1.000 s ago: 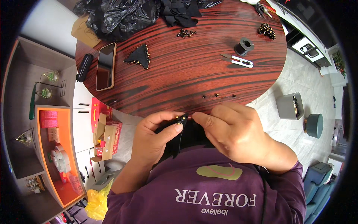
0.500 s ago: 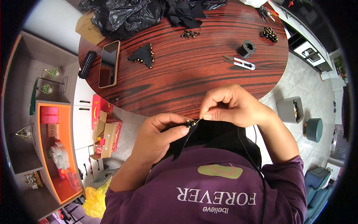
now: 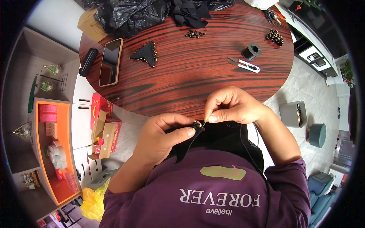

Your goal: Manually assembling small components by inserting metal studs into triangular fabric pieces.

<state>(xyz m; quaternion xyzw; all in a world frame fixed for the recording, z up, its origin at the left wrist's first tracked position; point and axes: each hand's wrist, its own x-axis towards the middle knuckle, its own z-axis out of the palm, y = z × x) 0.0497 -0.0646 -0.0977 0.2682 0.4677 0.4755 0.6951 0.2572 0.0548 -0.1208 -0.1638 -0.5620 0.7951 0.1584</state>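
Thumb and fingers of my left hand [image 3: 154, 136] pinch a small piece of black fabric [image 3: 197, 132] edged with gold and black beads, just past the table's near edge. A narrow black point of cloth hangs below that hand. To its right, my right hand [image 3: 237, 108] is closed, thumb against forefinger, on a thin needle [image 3: 204, 124] whose lower end reaches the beaded edge. Whether the tip is in the cloth is too small to tell. On the table lies a black triangular fabric piece [image 3: 145, 55] with beads along its sides.
On the wood-grain table [image 3: 178, 81] are a phone [image 3: 111, 62], a black case [image 3: 89, 62], white thread snips [image 3: 245, 65], a black thread spool [image 3: 251, 52] and two bead piles [image 3: 195, 34]. Black plastic bags [image 3: 131, 17] lie at the back. A grey bin [image 3: 292, 114] stands right.
The needle tilts a little more steeply and its lower end sits closer to the cloth. Both hands keep their grips. The whole view has shifted slightly.
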